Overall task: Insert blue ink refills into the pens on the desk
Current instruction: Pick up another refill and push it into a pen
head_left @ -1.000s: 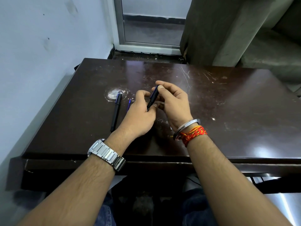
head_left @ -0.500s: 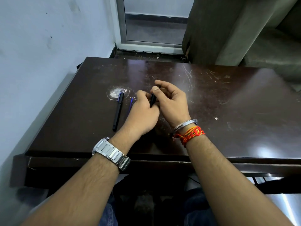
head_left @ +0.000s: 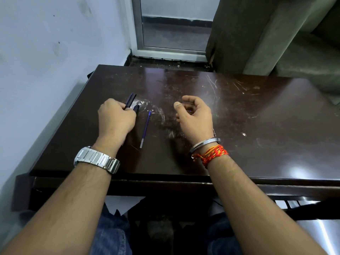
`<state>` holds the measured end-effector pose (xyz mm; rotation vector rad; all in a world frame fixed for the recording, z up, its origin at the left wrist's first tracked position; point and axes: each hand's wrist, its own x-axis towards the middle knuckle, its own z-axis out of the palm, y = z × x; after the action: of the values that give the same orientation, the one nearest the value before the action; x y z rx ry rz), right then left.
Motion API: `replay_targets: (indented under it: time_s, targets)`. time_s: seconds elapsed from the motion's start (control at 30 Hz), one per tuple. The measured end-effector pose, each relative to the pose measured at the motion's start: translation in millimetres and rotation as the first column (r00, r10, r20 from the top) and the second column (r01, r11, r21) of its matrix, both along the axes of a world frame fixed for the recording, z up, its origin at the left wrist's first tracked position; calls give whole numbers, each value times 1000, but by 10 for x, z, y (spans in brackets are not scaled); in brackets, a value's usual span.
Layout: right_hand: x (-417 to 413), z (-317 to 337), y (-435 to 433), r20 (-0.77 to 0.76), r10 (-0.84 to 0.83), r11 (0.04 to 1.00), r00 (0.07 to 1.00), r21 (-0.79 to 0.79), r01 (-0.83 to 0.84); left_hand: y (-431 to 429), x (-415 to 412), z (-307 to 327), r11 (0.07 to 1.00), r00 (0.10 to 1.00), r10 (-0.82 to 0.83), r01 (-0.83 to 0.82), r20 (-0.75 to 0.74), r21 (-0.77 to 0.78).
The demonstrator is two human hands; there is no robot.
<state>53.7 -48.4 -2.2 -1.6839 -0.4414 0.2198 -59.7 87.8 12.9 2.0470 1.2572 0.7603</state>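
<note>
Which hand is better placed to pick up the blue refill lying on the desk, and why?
Right, probably. The right hand looks empty, fingers loosely curled, just right of the blue refill on the desk. The left hand is close too, but it grips the dark pens.

Plain room (home or office unclear), scratched desk [head_left: 257,135], glass door [head_left: 174,28]
</note>
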Motion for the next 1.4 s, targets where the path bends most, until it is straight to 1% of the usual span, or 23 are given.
replay_targets:
  time_s: [0.1,0.17,0.33,0.43,0.63,0.93,1.07,1.23,1.4]
  targets:
    - [-1,-12,-4,-8,1,1000,1000,-10,-1,80,-36,-5,997,997,71,-71,18,-24]
    - [-3,-13,-2,-8,-5,1000,1000,-14,5,122,-44,-31,994,996,92,-92,-13,-61]
    - [-28,-23,-5,36,9,998,999,-69,-7,110,-9,-106,992,991,12,-28,-131,-123]
    - [-41,-19,-9,47,17,996,999,-86,-13,98,9,-109,991,987,-22,1,-158,-133]
    - [-38,-36,0,58,22,992,998,-121,-15,42,21,-115,992,983,-38,16,-180,-123]
    - [-75,-77,6,169,102,964,980,-260,-56,16,41,-120,991,984,-64,42,-169,-129]
    - [-81,-63,6,186,113,959,976,-279,-57,14,28,-124,990,986,-70,50,-152,-134]
    - [-82,-64,2,202,120,949,972,-309,-53,6,24,-119,991,982,-68,47,-175,-121]
    - [-90,-78,9,231,196,918,953,-384,-95,5,28,-123,985,974,-118,90,-191,-145]
